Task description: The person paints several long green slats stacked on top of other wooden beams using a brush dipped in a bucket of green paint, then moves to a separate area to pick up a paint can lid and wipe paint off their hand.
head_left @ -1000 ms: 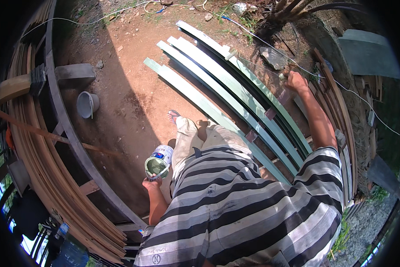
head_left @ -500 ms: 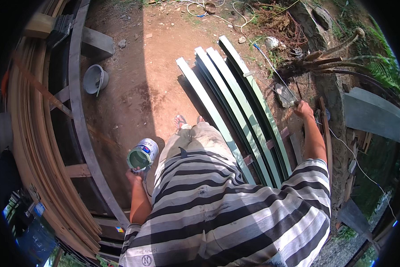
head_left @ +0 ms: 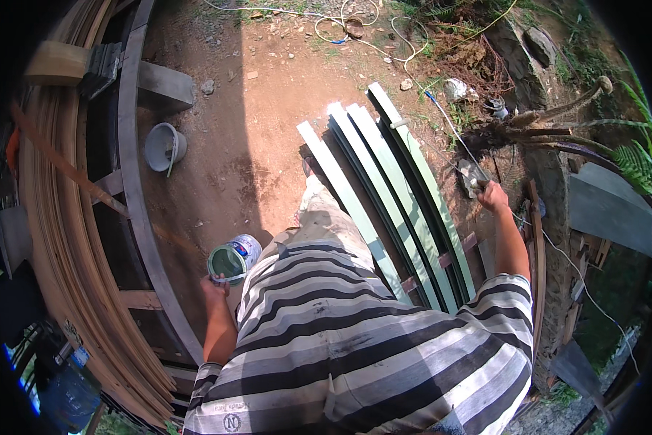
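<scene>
Now the left hand (head_left: pixel 215 286) is clasping the can (head_left: pixel 243 248) by its rim, left of the legs (head_left: pixel 327 217), while the right hand (head_left: pixel 493 197) is gripping what looks like a roller (head_left: pixel 399 124), its head crossing the rightmost board (head_left: pixel 424 174), with more boards (head_left: pixel 340 181) lying alongside.

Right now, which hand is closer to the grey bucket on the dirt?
Left. The left hand, holding a paint can, is below and slightly right of the grey bucket in the picture; the right hand is far right, past the green boards.
</scene>
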Available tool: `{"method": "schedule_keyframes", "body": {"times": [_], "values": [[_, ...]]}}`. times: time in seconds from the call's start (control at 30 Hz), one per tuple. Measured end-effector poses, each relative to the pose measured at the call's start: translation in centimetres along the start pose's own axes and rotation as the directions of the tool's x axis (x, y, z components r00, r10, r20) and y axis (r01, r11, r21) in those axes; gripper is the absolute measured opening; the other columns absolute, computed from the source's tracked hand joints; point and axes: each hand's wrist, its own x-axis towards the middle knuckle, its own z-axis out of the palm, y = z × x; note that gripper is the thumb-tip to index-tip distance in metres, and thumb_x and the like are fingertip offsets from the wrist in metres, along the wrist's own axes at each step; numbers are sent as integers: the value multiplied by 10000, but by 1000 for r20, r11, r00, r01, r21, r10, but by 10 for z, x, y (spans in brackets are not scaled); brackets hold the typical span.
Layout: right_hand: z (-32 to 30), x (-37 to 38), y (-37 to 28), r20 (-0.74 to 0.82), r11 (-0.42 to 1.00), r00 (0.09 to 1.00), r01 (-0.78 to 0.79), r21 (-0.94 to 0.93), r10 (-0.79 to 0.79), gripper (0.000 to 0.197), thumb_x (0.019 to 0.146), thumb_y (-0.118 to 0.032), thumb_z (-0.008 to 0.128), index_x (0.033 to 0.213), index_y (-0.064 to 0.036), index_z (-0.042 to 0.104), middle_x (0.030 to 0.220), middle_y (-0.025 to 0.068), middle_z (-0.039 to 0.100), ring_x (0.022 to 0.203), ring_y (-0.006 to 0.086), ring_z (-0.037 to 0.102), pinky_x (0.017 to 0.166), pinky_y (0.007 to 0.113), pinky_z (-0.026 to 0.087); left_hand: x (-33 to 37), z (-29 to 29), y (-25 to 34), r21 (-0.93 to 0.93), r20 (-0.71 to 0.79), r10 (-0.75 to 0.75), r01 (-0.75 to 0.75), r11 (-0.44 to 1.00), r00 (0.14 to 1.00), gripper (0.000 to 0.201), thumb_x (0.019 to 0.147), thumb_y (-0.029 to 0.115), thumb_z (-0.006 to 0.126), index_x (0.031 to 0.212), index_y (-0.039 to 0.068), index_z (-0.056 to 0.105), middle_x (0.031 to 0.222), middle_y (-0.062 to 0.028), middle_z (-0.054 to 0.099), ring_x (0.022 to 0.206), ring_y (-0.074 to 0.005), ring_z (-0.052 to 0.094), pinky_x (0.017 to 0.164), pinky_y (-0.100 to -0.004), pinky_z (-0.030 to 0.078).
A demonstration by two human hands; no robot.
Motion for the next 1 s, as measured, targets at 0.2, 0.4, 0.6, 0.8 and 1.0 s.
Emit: {"method": "schedule_keyframes", "body": {"times": [0.2,0.4,0.6,0.8,1.0], "values": [[-56,75,-80,-13,997,999,38,71,-37,427,772,-279,565,1173,-150,628,1077,202,652,1044,350,606,911,449,485,-2,47,34,-145,26,-64,68,987,998,143,799,237,446,686,167,501,675,28,543,663,-175,601,681,-431,443],[-81,131,-115,-57,998,998,34,59,-30,394,777,-318,588,1117,-133,664,1073,192,660,1014,344,628,879,447,505,-14,101,68,-199,55,-2,13,980,998,138,792,229,436,681,164,487,638,41,536,612,-158,598,631,-408,450],[-72,139,-61,-44,997,996,73,32,-72,363,783,-321,602,1093,-148,680,1028,152,681,992,328,636,870,440,509,-41,138,81,-257,44,61,-47,965,997,151,806,238,440,697,147,494,692,13,553,705,-162,612,730,-403,479],[-84,146,-95,8,1000,1000,-1,-6,1,419,763,-297,612,1154,-152,646,1102,178,651,1045,340,613,894,433,500,-44,154,76,-320,-47,22,-36,947,999,152,822,253,444,734,149,512,708,17,553,695,-176,614,705,-416,477],[-106,142,-91,11,999,1000,-5,-48,6,410,751,-306,622,1139,-179,653,1083,160,659,1023,330,623,886,427,506,-21,148,71,-242,-51,-48,35,970,998,166,818,273,439,715,158,501,691,48,544,665,-163,619,638,-413,471]]}}
